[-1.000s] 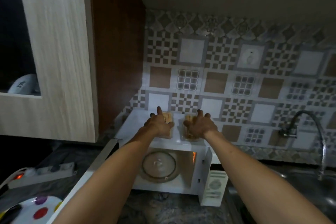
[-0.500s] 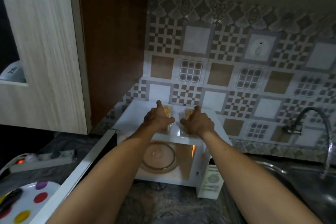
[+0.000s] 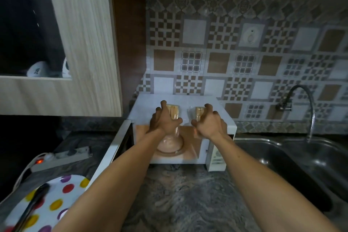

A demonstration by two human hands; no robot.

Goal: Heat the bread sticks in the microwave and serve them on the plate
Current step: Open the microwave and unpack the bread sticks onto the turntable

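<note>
A white microwave (image 3: 224, 117) stands against the tiled wall, its door (image 3: 111, 149) swung open to the left. A glass turntable (image 3: 170, 147) lies inside. Two clear packs of bread sticks are above the microwave's top front edge. My left hand (image 3: 163, 120) grips the left pack (image 3: 173, 111) from above. My right hand (image 3: 209, 122) grips the right pack (image 3: 198, 112). Both packs look lifted and pulled toward the front edge. A white plate with coloured dots (image 3: 56, 199) sits at the bottom left, with dark tongs (image 3: 33, 205) lying across it.
A steel sink (image 3: 301, 160) with a curved tap (image 3: 303, 103) is on the right. A white power strip (image 3: 62, 156) with a lit red switch lies left of the microwave. A wooden wall cabinet (image 3: 84, 43) hangs at upper left. Grey marbled counter (image 3: 188, 194) lies in front.
Both hands have closed on the packs and drawn them from the middle of the microwave's top toward its front edge. The view has tilted down, showing more of the plate and counter.
</note>
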